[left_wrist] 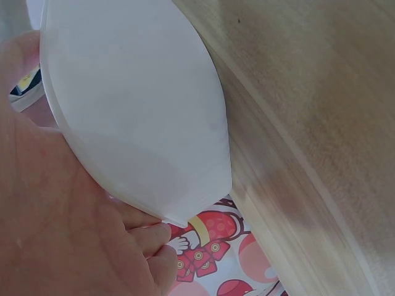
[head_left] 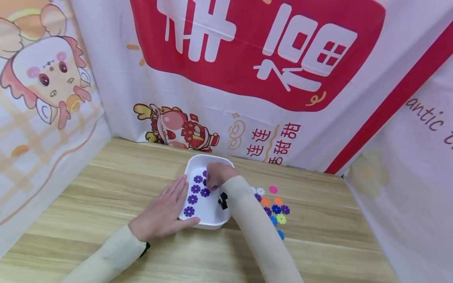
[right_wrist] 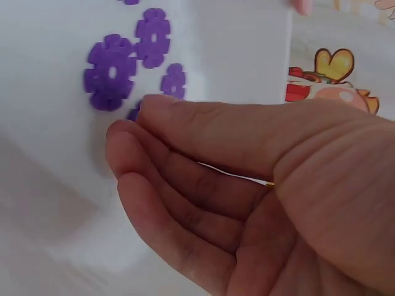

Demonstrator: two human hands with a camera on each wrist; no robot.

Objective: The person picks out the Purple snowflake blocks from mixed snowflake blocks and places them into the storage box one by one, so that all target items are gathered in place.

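Head view: the right hand (head_left: pixel 218 175) is down inside a white tray (head_left: pixel 208 212), while the left hand (head_left: pixel 164 212) lies along the tray's left side, fingers stretched out and thumb by the near rim. That left grip is spread wide and steadies the side rather than clasping it. The right grip is narrow: in the right wrist view, thumb and forefinger appear to pinch a purple disc (right_wrist: pixel 133 115), mostly hidden at their tips. It sits low in the tray, close to other purple discs (head_left: pixel 192 199) lying flat and apart on the floor.

The disc looks like thin, light plastic, fairly stiff and unlikely to break, though its smooth faces might slip. The notched edge should be the best place to take hold; once flat, it may be awkward to lift. The tray also seems light and could slide if pushed.

To the right of the tray, mixed coloured discs (head_left: pixel 277 201) are scattered on the worktop (head_left: pixel 339 236), partly screened by the right sleeve (head_left: pixel 260 232). The tray walls and neighbouring discs limit finger room. A printed cloth (head_left: pixel 226 94) hangs behind.
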